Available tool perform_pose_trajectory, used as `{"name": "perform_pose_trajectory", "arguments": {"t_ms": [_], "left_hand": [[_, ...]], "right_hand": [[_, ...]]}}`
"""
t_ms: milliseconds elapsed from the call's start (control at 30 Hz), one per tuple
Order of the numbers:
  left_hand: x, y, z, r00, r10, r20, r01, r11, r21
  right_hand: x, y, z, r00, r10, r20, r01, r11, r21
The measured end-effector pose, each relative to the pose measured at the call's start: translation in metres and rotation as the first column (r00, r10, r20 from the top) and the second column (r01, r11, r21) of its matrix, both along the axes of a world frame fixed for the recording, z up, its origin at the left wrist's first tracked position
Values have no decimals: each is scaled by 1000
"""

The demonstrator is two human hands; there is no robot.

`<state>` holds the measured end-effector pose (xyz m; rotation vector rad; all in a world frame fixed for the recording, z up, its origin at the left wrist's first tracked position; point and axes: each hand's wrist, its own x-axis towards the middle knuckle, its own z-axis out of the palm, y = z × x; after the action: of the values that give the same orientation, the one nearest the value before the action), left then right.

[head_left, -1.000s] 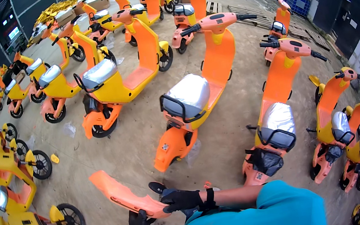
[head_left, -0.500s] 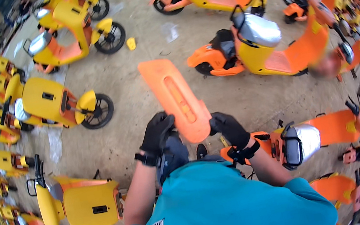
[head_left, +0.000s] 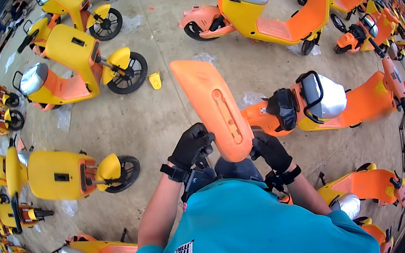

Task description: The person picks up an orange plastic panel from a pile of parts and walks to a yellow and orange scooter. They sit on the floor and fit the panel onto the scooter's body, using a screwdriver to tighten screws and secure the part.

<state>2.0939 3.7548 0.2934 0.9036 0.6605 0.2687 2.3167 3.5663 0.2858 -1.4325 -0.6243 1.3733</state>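
Note:
Held out in front of my body is an orange plastic scooter panel (head_left: pixel 212 100), long and curved like a fender, with a narrow recessed slot along its middle. My left hand (head_left: pixel 192 147), in a black glove, closes on its lower left edge. At the lower right edge, the black-gloved fingers of my right hand (head_left: pixel 270 152) pinch it. The panel tilts, its far end leaning left. Just beyond my right hand stands a yellow and orange scooter (head_left: pixel 360 101) with a silver-covered seat; a black wrapped bundle (head_left: pixel 282 108) sits at its rear.
Rows of scooters line both sides of the concrete floor (head_left: pixel 157 113). A yellow scooter (head_left: pixel 62 173) stands close on the left, its front wheel pointing inward. Farther ahead are another yellow scooter (head_left: pixel 74 59), a small yellow part (head_left: pixel 155 80) on the floor and crumpled clear plastic.
The scooters have slid lower in view as I move forward between the rows. Both hands still hold the panel, which sits slightly farther right in the picture.

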Motion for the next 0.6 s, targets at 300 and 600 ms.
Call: {"name": "perform_pose_trajectory", "arguments": {"t_ms": [300, 600], "left_hand": [[118, 223, -10, 998, 1, 65, 4, 998, -68], [207, 431, 33, 978, 205, 41, -202, 977, -62]], "right_hand": [[102, 215, -45, 987, -27, -158, 30, 999, 22], [215, 466, -9, 973, 117, -199, -117, 993, 13]]}}
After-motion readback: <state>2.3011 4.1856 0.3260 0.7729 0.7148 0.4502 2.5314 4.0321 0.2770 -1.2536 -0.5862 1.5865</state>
